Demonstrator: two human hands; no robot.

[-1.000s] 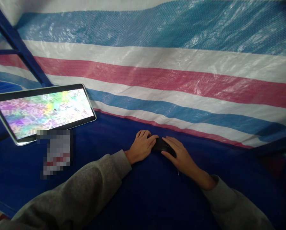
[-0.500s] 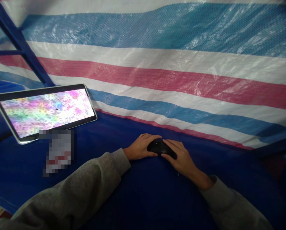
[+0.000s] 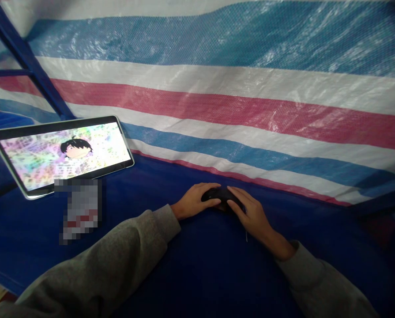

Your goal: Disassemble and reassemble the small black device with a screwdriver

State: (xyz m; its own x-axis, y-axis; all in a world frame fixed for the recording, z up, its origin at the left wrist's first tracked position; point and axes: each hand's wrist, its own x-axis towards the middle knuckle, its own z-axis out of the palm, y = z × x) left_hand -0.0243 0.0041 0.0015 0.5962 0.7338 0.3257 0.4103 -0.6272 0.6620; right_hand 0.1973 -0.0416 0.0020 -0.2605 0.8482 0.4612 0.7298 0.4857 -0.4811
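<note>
Between my two hands is a black computer mouse [image 3: 221,194], tilted a little off the dark blue surface [image 3: 197,269]. My left hand [image 3: 195,201] grips its left end, thumb along the near side and fingers over the far side. At the other end, my right hand [image 3: 250,212] is closed on it in the same way. Part of the underside, with a faint reddish patch, shows between the thumbs. My fingers hide both ends of the mouse.
A tablet [image 3: 65,157] with a pale case leans at the left, showing a cartoon head on a bright background. In front of it lies a blurred-out pale item [image 3: 82,207]. Striped plastic sheeting [image 3: 217,106] hangs behind, and a blue metal frame [image 3: 35,66] stands at the left.
The mouse has tipped so that its near side lifts and some underside shows. My fingers have shifted slightly on it. The tablet picture has changed to a cartoon head.
</note>
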